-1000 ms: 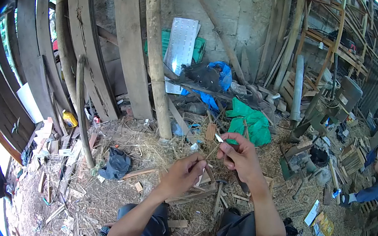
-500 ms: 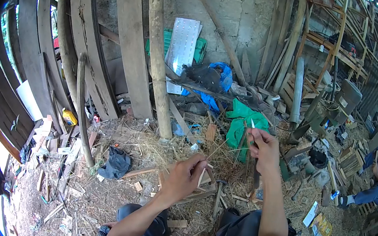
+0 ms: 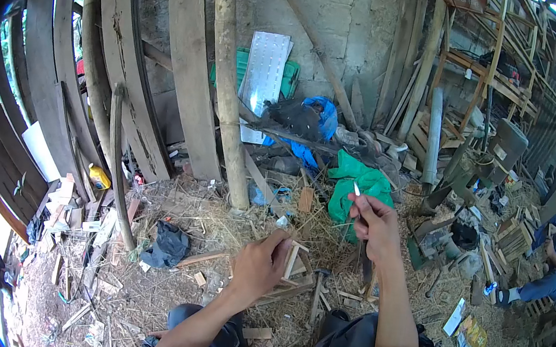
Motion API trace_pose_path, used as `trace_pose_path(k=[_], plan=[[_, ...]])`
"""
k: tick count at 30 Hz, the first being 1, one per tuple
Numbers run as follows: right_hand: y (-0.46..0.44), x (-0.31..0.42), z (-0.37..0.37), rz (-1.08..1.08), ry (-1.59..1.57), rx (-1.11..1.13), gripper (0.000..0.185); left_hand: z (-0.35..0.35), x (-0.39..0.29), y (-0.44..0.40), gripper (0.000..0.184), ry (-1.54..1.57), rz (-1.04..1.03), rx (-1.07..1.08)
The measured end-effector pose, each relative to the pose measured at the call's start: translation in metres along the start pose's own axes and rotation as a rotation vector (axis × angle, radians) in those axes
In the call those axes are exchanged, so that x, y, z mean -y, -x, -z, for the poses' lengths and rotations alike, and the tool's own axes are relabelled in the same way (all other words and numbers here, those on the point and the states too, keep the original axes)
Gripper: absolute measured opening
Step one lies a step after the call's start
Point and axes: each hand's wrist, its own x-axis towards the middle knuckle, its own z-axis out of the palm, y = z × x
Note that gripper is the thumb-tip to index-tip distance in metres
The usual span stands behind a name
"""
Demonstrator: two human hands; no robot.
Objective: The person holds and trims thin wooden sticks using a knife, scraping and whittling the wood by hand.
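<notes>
My right hand [image 3: 375, 228] is closed around a knife [image 3: 357, 189]. Its small pale pointed blade sticks up past the thumb, and what looks like its long dark handle runs down below the palm. To the left and lower, my left hand [image 3: 258, 268] is closed, thumb and fingers pinched together. A thin strip seems to be in that pinch, though it hardly shows against the straw. Just right of these fingertips is a light piece of wood [image 3: 291, 261]; whether it is touched I cannot tell. The two hands are apart.
Straw and wood scraps litter the ground. A hammer [image 3: 318, 293] stands between my knees. Behind my right hand lies a green sheet [image 3: 351, 200]; a black bag [image 3: 168, 245] is at left. Boards and a pole [image 3: 231, 91] lean ahead. A seated person [image 3: 555, 259] is at right.
My right hand has shifted slightly left and down with the knife. My left hand has moved a little left and lower, and the strip that spanned the hands no longer shows clearly.
</notes>
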Motion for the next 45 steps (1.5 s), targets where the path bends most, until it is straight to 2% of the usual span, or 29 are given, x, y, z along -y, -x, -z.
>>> trace_pose_path(k=[1,3,6,10,16,18,21,25,28,29,31,34,38,40,43,45], plan=[[0.003,0.002,0.0,0.017,0.037,0.019,0.025,0.001,0.0,0.0,0.006,-0.022,0.062,0.032],[0.011,-0.006,-0.015,-0.045,0.015,0.041,0.024,-0.005,0.007,-0.002,0.006,-0.002,0.034,-0.002],[0.015,-0.015,-0.03,-0.073,0.087,0.244,0.021,-0.008,0.003,-0.003,0.006,0.032,-0.007,-0.017],[0.008,-0.018,-0.025,-0.138,-0.019,0.244,0.021,-0.009,-0.003,-0.003,0.006,0.046,-0.049,0.008],[0.007,-0.015,-0.024,-0.197,0.037,0.139,0.02,-0.009,-0.01,-0.001,0.006,-0.071,-0.05,0.002],[-0.002,-0.015,-0.01,-0.003,0.068,-0.099,0.022,-0.008,-0.004,0.002,0.005,-0.058,-0.042,0.005],[-0.013,0.002,0.03,0.087,0.041,-0.213,0.024,-0.003,0.001,0.006,0.005,-0.016,-0.041,-0.003],[-0.001,-0.009,0.013,0.017,0.073,-0.158,0.026,-0.003,0.001,-0.002,0.009,0.109,0.033,-0.021],[0.003,-0.013,-0.005,-0.04,0.033,0.043,0.026,-0.004,-0.002,-0.006,0.011,0.158,0.071,-0.021],[0.004,-0.012,-0.009,-0.037,0.038,0.047,0.026,-0.006,-0.003,-0.008,0.011,0.16,0.07,-0.027],[0.006,-0.009,-0.018,0.114,0.095,0.073,0.028,-0.007,-0.004,-0.009,0.013,0.236,0.095,-0.026],[0.009,-0.008,-0.021,0.118,0.109,0.074,0.031,-0.006,0.001,-0.009,0.013,0.283,0.184,0.018],[0.014,-0.011,-0.032,0.103,0.144,0.155,0.03,-0.003,0.0,-0.008,0.012,0.293,0.197,0.039],[0.018,-0.019,-0.038,-0.004,0.141,0.292,0.029,-0.009,0.004,-0.008,0.011,0.324,0.149,-0.001],[0.02,-0.029,-0.046,-0.035,0.12,0.391,0.027,-0.012,0.005,-0.007,0.01,0.29,0.141,0.023],[0.019,-0.024,-0.044,-0.079,0.096,0.347,0.024,-0.01,0.001,-0.007,0.01,0.268,0.138,0.047]])
